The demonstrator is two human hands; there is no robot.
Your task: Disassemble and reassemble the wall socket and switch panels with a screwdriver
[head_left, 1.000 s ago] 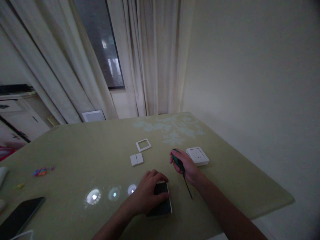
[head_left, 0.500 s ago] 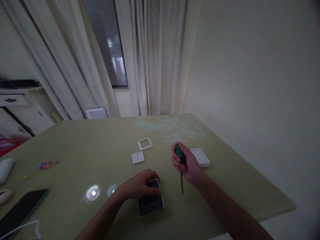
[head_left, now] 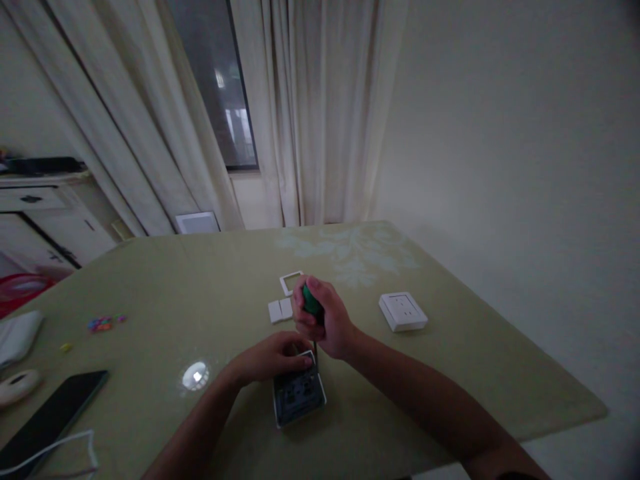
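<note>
My right hand is closed round a green-handled screwdriver, held upright with its shaft pointing down onto the far edge of a dark switch module lying on the table. My left hand rests on that module's far left corner, fingers curled over its edge and pressing it down. Just behind my hands lie a white square frame and two small white rocker covers.
A white wall socket lies to the right on the green tablecloth. At the left are a black phone with a white cable, white objects and small coloured bits. Curtains and a window stand behind.
My right hand has swung the screwdriver from beside the socket leftward and upright over the module. My left hand has slid off the module's face to its far corner.
</note>
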